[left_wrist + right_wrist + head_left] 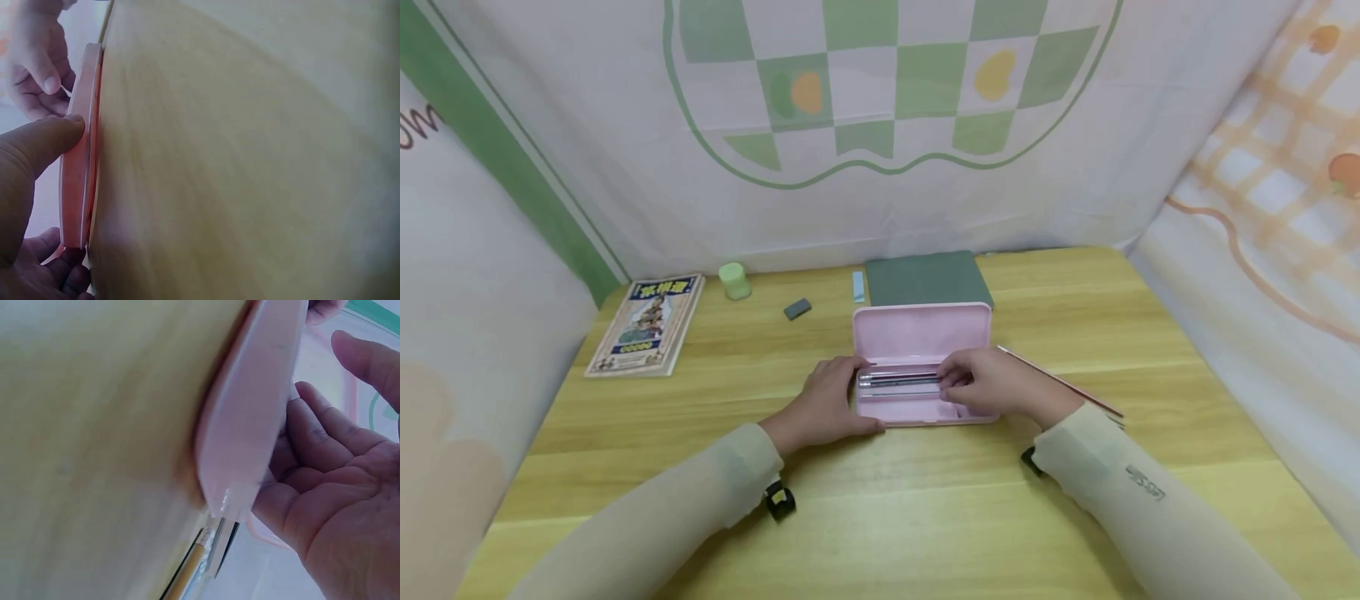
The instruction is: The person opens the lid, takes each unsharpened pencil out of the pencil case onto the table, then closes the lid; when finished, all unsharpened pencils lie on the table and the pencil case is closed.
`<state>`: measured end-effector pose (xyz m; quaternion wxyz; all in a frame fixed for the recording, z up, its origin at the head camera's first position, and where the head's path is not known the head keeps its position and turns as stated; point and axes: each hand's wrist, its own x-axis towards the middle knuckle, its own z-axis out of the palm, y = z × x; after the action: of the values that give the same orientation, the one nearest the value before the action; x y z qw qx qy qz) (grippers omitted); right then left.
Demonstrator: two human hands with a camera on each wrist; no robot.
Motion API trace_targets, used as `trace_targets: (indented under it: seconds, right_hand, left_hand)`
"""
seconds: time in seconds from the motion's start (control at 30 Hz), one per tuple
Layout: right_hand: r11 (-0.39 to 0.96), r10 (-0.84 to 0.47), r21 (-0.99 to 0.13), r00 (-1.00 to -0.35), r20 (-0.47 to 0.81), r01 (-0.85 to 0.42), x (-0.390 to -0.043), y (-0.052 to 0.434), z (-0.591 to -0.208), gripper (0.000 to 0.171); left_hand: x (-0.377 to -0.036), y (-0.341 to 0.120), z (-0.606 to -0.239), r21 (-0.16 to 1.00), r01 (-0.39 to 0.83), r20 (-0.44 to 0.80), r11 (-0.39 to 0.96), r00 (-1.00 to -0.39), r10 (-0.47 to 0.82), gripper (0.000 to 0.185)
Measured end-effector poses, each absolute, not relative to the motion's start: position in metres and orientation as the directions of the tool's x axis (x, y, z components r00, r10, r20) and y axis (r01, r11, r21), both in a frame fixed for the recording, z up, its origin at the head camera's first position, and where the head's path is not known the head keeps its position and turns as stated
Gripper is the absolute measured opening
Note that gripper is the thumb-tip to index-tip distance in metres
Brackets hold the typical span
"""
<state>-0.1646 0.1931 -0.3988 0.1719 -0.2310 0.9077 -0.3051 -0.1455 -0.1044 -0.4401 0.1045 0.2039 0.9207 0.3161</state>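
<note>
An open pink pencil case [921,332] lies on the wooden table [880,500], its lid standing up at the back. Several pens [898,381] lie in its tray. My left hand [850,392] grips the case's left end; in the left wrist view its thumb [44,147] presses the pink rim [78,181] while the fingers curl underneath. My right hand [951,383] reaches into the right end of the tray, bent fingertips touching the pens. In the right wrist view the palm [337,506] faces the case wall [250,419], with the thumb held apart.
A thin pink-edged book [1063,383] lies under my right forearm. At the back are a dark green pad [927,279], a pale blue strip [858,286], a grey eraser [797,309], a green cup [734,281] and a comic book [646,323]. Cloth walls enclose the table.
</note>
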Motion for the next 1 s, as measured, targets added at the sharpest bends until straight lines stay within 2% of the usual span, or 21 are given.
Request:
trace_targets:
  seconds: [0.2,0.53,0.83,1.0]
  right_hand:
    - [0.721,-0.537,-0.605,-0.825,-0.178,-0.338,-0.1695,0.1933,-0.3955,0.032]
    - [0.722,-0.548,-0.601,-0.814,-0.195,-0.343,-0.1698,0.1902,-0.3956,0.031]
    - [0.716,-0.568,-0.585,-0.804,-0.173,-0.38,-0.1693,0.189,-0.3956,0.008]
    - [0.734,-0.559,-0.546,-0.816,-0.149,-0.403,-0.1681,0.1902,-0.3985,0.004]
  left_hand:
    - [-0.1465,-0.103,-0.4388,0.616,0.318,-0.065,0.721,-0.891,0.449,0.098]
    - [-0.1453,-0.1039,-0.4365,0.623,0.305,-0.077,0.72,-0.892,0.444,0.099]
    - [-0.1449,-0.1041,-0.4362,0.622,0.313,-0.072,0.718,-0.89,0.45,0.1]
    - [-0.1451,-0.1048,-0.4387,0.622,0.313,-0.067,0.718,-0.892,0.447,0.102]
